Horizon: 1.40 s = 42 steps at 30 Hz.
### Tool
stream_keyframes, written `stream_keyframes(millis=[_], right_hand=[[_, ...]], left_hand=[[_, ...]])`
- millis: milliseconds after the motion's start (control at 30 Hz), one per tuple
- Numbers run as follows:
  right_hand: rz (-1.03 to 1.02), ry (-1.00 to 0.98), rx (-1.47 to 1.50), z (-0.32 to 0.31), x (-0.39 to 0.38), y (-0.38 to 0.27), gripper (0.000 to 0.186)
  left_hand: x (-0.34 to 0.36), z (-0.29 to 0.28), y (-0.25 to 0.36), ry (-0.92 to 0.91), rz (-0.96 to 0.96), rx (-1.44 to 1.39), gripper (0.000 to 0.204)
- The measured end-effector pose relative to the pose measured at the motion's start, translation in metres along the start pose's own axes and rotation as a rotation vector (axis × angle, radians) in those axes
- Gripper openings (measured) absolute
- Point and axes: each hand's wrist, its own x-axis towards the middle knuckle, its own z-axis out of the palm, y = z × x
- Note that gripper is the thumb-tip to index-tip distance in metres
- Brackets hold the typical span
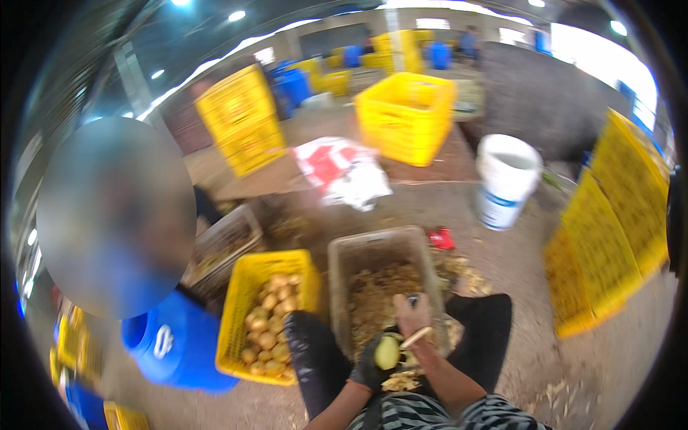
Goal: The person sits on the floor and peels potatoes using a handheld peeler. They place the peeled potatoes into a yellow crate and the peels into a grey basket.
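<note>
My left hand (370,367), in a dark glove, is closed round a pale yellow-green, roundish fruit or vegetable (388,352) low between my knees. Just to its right and above it is my right hand (414,315), bare, with its fingers curled. A small dark bit shows at those fingers, too small to name. A pale band or stick-like thing (416,337) lies across my right wrist. Both hands are over the near end of a greyish crate (337,276) holding brown scraps (383,290). More pale scraps (401,381) lie close below my hands.
Left of my knee stands a yellow crate (240,287) of tan, round produce (266,333), beside a blue barrel (179,344). A co-worker sits at the left. Ahead are a white bucket (507,179), a yellow crate (405,118) and plastic bags (340,168). Yellow crates (602,236) are stacked right.
</note>
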Motion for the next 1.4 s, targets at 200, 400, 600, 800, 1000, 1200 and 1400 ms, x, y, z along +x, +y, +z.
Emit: stream_keyframes(millis=[200, 400, 600, 800, 1000, 1200, 1400], right_hand=[[0.075, 0.008, 0.258, -0.026, -0.001, 0.006, 0.045], [0.177, 0.192, 0.229, -0.044, 0.005, 0.018, 0.049], [0.255, 0.208, 0.284, -0.031, 0.028, 0.041, 0.054], [0.196, 0.248, 0.051, -0.055, 0.032, 0.086, 0.054], [0.354, 0.134, 0.022, -0.036, 0.027, 0.069, 0.063], [0.247, 0.089, 0.019, 0.009, 0.047, 0.071, 0.055], [0.258, -0.032, 0.39, 0.014, 0.042, 0.017, 0.034]], left_hand=[[-0.003, 0.028, 0.019, -0.061, -0.347, -0.433, 0.043], [0.01, 0.052, 0.029, -0.22, 0.61, 1.191, 0.055], [0.052, 0.049, 0.016, -0.055, -0.184, -0.054, 0.052], [0.073, 0.052, -0.027, -0.063, -0.534, -0.344, 0.05], [0.081, 0.015, -0.03, 0.022, -0.539, -0.403, 0.049], [0.083, -0.034, -0.026, 0.206, -0.35, -0.412, 0.049], [0.059, -0.05, -0.037, 0.424, -0.063, 0.098, 0.051]])
